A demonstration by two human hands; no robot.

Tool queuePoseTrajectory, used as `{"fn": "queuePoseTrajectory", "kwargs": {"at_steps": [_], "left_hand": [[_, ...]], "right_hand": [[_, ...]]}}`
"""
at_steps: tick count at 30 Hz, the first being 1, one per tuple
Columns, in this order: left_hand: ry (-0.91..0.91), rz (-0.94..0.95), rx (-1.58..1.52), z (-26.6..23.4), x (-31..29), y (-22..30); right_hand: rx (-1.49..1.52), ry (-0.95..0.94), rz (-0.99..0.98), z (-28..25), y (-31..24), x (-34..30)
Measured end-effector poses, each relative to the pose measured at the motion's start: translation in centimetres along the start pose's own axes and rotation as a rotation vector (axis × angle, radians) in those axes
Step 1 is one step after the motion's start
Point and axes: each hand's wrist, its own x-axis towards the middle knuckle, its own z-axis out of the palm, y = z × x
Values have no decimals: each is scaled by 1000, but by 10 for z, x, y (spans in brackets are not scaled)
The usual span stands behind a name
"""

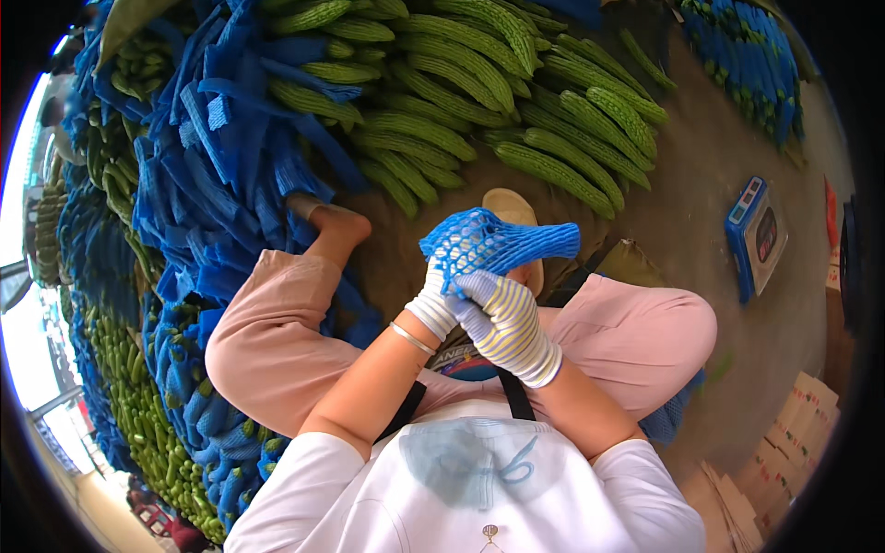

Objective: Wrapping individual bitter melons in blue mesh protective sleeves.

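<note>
A blue mesh foam net sleeve (544, 241) is stretched over the fingers of my left hand (431, 302), its narrow end sticking out to the right. White glove fabric shows through the widened mesh, but the net hides how those fingers are bent. In a striped glove, my right hand (512, 327) has its fingers closed on the near edge of the net, touching the left hand. Both hands are above my crossed legs. Beyond them lies a heap of long green bitter gourds (461, 69), bare and ribbed.
Loose blue net sleeves (207, 198) are piled at the left, by my bare foot (341, 226). More green produce (138, 387) lies at the far left. Net-wrapped gourds (742, 55) are at the upper right. A blue-edged scale (758, 235) and flat cardboard (797, 424) lie at the right.
</note>
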Motion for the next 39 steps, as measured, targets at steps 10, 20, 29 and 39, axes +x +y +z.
{"fn": "queuePoseTrajectory", "kwargs": {"at_steps": [10,20,29,39], "left_hand": [[66,237,-256,-18,-12,-16],[364,-125,-1086,39,-53,-96],[74,-636,-1467,13,-8,-10],[-414,-677,-867,24,-12,31]], "right_hand": [[454,-197,282,20,-23,-28],[394,-553,459,-19,18,29],[-1399,-440,843,-143,229,40],[338,-163,1370,-103,185,32]]}}
